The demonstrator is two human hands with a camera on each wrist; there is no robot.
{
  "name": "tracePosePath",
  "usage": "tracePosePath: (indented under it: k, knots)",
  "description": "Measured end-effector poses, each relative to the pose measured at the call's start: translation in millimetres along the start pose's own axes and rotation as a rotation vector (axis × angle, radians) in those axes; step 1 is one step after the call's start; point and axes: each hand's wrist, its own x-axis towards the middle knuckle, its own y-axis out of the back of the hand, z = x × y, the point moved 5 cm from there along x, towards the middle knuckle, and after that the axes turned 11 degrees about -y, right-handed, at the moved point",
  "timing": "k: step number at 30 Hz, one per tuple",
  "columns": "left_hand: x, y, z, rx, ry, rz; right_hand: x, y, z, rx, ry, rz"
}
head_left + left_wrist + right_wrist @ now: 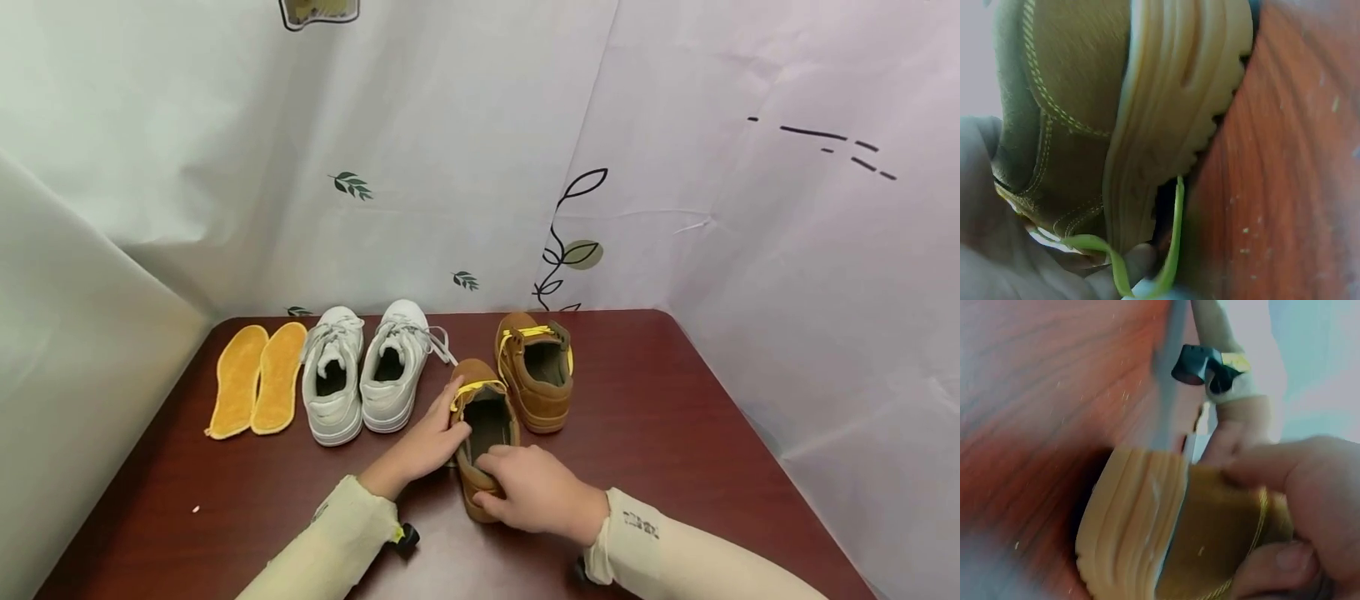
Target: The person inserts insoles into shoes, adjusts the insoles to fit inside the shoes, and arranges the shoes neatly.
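A brown suede shoe (473, 372) with yellow laces lies between my hands, its toe pointing away from me and its heel nearest. My left hand (429, 443) grips its left side near the laces, with the thumb at the opening. My right hand (536, 492) holds the heel collar, fingers curled over the rim and thumb on the outside. In the left wrist view, the tan sole (1172, 94) faces the table and a loose yellow lace (1175, 231) hangs by the fingers. The right wrist view shows the ridged heel (1135, 519). Fingertips inside the shoe are hidden.
The matching brown shoe (543, 404) stands just behind, to the right. Two white sneakers (333, 419) (386, 400) stand to the left, beside two yellow insoles (240, 379) (281, 375). All rest on a dark red table (660, 467) with white curtains (450, 125) around it.
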Motion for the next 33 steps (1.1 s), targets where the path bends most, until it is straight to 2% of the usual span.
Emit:
tracePosePath:
  k: [3, 6, 10, 13, 19, 22, 25, 33]
  knots:
    - [-4.1, 1.2, -5.7, -0.084, 0.075, 0.025, -4.6, 1.8, -6.4, -0.052, -0.001, 0.038]
    - [-8.1, 2.8, -10.7, -0.172, 0.119, 0.043, -8.9, 1.9, -8.4, -0.118, 0.002, 0.087]
    - [-11.6, 2.9, -9.1, -0.286, 0.094, 0.032, -17.0, -1.8, -10.2, -0.167, 0.039, 0.163]
    - [-15.0, 2.4, -8.0, -0.349, 0.096, 0.049, -24.1, -5.9, -11.0, -0.168, 0.071, 0.219]
    - [-25.0, -1.2, -14.9, -0.528, 0.225, 0.149, -37.9, -14.6, -7.7, -0.116, 0.103, 0.323]
    - [-28.6, -5.5, -14.7, -0.606, 0.266, 0.150, -45.7, -18.2, -6.0, -0.113, 0.126, 0.382]
    - [-31.2, -8.5, -9.7, -0.631, 0.243, 0.142, -53.3, -19.8, -4.3, -0.128, 0.155, 0.427]
    - [-31.8, -8.5, 15.7, -0.644, 0.102, 0.169, -68.4, -4.3, 0.7, -0.113, 0.210, 0.519]
